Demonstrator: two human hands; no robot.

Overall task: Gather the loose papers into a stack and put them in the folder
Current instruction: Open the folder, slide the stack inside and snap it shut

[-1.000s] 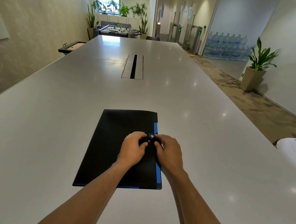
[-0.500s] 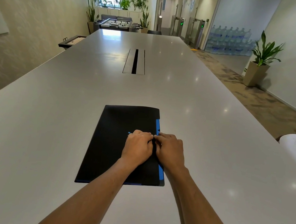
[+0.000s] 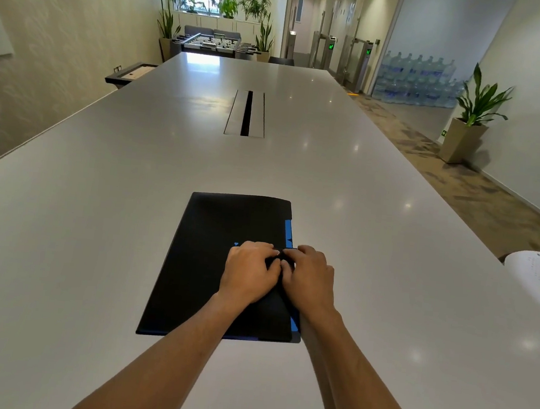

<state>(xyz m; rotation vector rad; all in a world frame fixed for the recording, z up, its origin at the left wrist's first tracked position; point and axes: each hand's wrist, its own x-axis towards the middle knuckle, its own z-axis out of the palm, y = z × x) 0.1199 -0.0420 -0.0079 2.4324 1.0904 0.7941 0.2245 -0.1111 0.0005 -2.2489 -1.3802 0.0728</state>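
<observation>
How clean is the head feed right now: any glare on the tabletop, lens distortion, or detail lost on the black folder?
Head view: ceiling-light reflections dot the glossy white table, with a bright window patch at its far end; wide-angle bending curves the table edges; the flat black folder with blue edging reads nearly featureless, so whatever the left hand and right hand press on it is unreadable; the far window is overexposed.

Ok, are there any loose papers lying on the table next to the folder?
No, the table around the black folder is bare; both hands, left hand and right hand, press on its flap.
</observation>
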